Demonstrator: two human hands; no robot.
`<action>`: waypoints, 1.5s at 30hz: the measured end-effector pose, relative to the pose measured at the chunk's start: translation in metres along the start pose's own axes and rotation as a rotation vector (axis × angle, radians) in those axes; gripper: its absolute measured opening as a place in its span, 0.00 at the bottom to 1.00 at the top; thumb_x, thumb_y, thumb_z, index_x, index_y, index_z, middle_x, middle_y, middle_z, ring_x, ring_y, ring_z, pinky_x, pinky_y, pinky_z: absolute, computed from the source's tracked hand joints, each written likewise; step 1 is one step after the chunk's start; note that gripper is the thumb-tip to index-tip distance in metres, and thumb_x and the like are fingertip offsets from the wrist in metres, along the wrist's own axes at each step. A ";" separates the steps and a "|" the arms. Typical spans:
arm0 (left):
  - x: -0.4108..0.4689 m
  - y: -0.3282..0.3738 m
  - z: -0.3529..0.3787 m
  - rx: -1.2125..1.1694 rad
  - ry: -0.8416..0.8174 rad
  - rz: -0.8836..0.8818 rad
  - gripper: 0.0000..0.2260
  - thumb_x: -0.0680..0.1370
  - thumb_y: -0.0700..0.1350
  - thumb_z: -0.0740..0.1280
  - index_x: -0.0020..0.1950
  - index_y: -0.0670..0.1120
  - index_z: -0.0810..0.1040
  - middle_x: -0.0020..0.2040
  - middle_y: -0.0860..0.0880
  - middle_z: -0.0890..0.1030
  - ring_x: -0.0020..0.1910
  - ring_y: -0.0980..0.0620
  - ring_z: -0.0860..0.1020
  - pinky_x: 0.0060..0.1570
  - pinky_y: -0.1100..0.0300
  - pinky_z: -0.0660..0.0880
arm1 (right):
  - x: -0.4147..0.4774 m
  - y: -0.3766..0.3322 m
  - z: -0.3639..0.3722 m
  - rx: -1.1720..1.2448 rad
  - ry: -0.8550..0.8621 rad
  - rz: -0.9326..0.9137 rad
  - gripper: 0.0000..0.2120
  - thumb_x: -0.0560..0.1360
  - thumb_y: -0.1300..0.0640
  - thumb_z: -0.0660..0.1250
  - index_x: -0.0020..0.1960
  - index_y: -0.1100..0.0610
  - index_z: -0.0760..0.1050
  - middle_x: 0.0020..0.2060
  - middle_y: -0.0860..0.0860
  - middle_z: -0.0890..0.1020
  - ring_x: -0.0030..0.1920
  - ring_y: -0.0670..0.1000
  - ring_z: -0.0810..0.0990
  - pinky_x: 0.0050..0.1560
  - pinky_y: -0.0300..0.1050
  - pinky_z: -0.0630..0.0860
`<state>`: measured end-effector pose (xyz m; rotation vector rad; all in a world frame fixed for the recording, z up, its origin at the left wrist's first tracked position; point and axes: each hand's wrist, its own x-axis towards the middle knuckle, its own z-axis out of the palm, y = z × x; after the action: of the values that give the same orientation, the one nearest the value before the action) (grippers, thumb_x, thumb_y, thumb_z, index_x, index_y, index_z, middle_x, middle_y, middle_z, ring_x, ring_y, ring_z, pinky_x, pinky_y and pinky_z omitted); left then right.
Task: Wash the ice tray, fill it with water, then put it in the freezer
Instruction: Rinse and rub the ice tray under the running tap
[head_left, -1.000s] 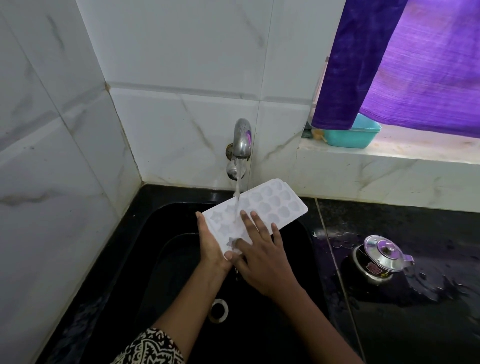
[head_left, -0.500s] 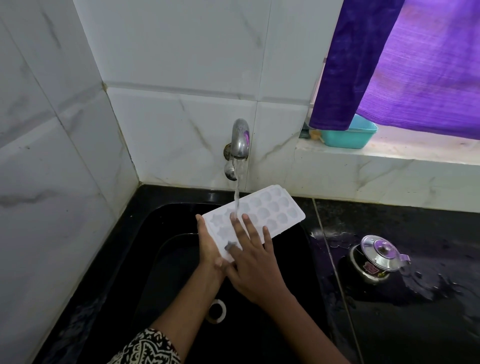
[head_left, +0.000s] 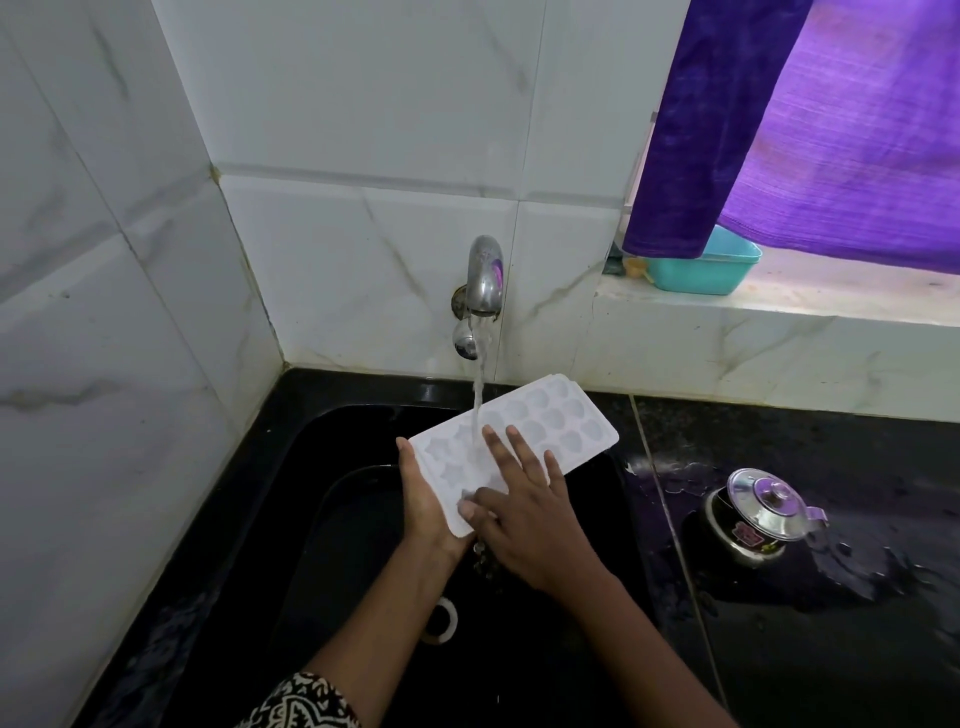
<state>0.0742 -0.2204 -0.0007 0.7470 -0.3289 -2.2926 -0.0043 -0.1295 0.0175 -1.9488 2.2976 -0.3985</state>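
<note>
A white ice tray (head_left: 558, 421) with shaped cavities is held tilted over the black sink (head_left: 311, 447), its far end raised toward the right. Water runs from the steel wall tap (head_left: 484, 275) onto the tray's near half. My left hand (head_left: 423, 493) grips the tray's near left corner from below and the side. My right hand (head_left: 524, 504) lies flat on the tray's top with fingers spread, thumb at the near edge, under the stream. Water drips from the tray's lower corner into the sink.
A small steel pot with a lid (head_left: 756, 517) stands on the wet black counter (head_left: 831, 597) at the right. A teal tub (head_left: 701, 270) sits on the window ledge under a purple curtain (head_left: 810, 119). The sink drain (head_left: 441, 621) lies below my arms. White tiled walls close the left and back.
My right hand has slid a little along the tray's top surface under the stream. The tray and my left hand stay in nearly the same place.
</note>
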 end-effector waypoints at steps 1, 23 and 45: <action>-0.001 -0.001 0.000 -0.006 0.001 -0.001 0.38 0.76 0.71 0.48 0.64 0.42 0.76 0.58 0.38 0.81 0.54 0.38 0.81 0.55 0.44 0.74 | 0.000 -0.008 0.004 -0.045 0.044 0.023 0.26 0.77 0.37 0.45 0.51 0.48 0.78 0.76 0.48 0.51 0.76 0.47 0.41 0.73 0.59 0.47; -0.026 0.014 -0.066 0.125 0.085 -0.038 0.33 0.73 0.70 0.54 0.57 0.44 0.81 0.54 0.38 0.83 0.49 0.39 0.83 0.55 0.44 0.74 | 0.031 0.050 0.069 0.160 -0.167 0.202 0.29 0.81 0.42 0.47 0.77 0.50 0.42 0.77 0.47 0.43 0.76 0.47 0.41 0.73 0.53 0.41; -0.020 0.004 -0.090 0.117 0.216 -0.018 0.34 0.78 0.68 0.48 0.66 0.43 0.73 0.53 0.39 0.83 0.50 0.38 0.82 0.48 0.46 0.78 | 0.035 0.066 0.108 0.255 -0.351 0.356 0.27 0.81 0.42 0.44 0.77 0.48 0.42 0.77 0.45 0.41 0.76 0.47 0.40 0.74 0.56 0.40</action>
<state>0.1417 -0.2114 -0.0628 1.0502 -0.3586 -2.1988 -0.0472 -0.1689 -0.1002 -1.3350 2.1753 -0.2694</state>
